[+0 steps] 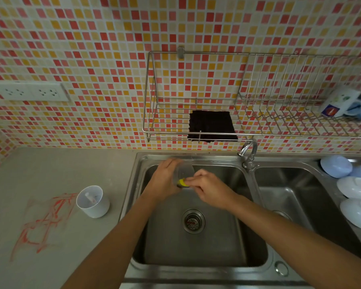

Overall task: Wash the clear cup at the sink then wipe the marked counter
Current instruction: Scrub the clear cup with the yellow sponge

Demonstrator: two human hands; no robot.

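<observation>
A clear cup [183, 171] is held over the left basin of a steel double sink [196, 243], tipped on its side. The left hand [165, 180] grasps it, fingers wrapped around its wall. The right hand [211, 189], just right of the cup, pinches a yellow sponge [182, 183] and presses it against the cup at its lower edge. Both bare forearms reach in from the bottom of the view.

Below the hands, the basin's round drain [193, 221] sits in the middle of the floor. Beyond the right hand, a chrome tap [248, 153] stands on the divider between the two basins.

Left of the left hand lies the grey bench [50, 174], carrying a white cup [92, 201] near the sink edge and, further left, red scribbled marks [44, 224].

Above the hands, a wire rack [258, 97] hangs on the mosaic-tiled wall, with a dark cloth [212, 126] lying in it. Far right of the right hand, several pale bowls [354, 190] rest beside the sink.
</observation>
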